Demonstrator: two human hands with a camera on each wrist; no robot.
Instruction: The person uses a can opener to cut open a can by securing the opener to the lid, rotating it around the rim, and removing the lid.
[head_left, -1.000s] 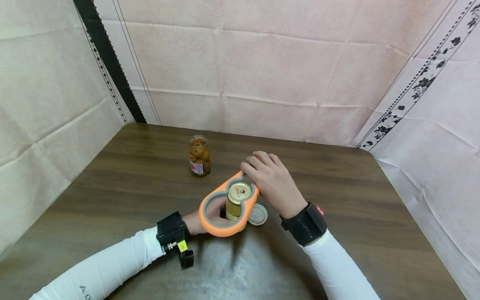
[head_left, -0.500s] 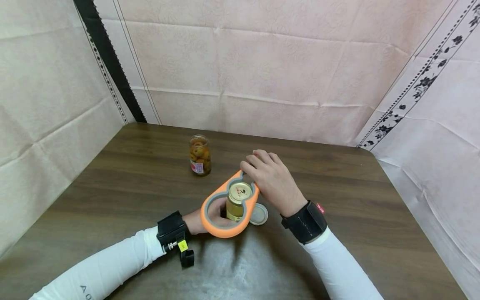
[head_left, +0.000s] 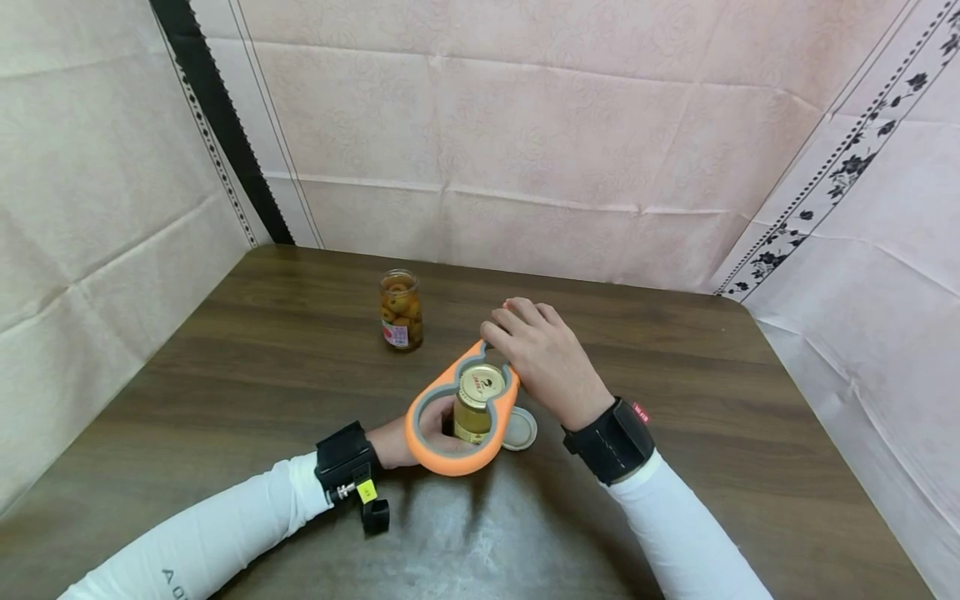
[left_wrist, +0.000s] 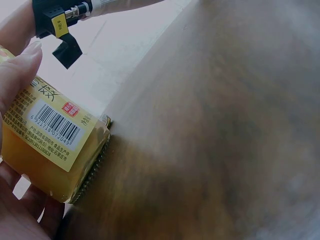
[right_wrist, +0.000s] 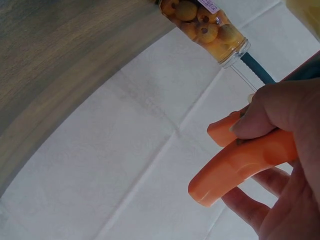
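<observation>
Left hand [head_left: 437,423] round gold-lidded jar [head_left: 471,418], right hand [head_left: 543,360] round orange tool [head_left: 452,466], brown table [head_left: 712,417] beneath, pale cloth [head_left: 525,142] behind.

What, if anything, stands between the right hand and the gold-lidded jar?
Only the orange tool, which the right hand grips; in the head view its frame appears around the gold-lidded jar. Whether they touch, I can't tell.

The right hand [right_wrist: 302,185] grips an orange tool [right_wrist: 272,147], thumb [right_wrist: 265,112] against its handles [right_wrist: 220,175], the other fingers [right_wrist: 247,207] beneath. Past the thumb, a fruit jar [right_wrist: 205,31] has its rim [right_wrist: 237,55] toward it; white cloth [right_wrist: 140,140] spreads beyond the fingers, and the table [right_wrist: 65,60] lies farther from them
</observation>
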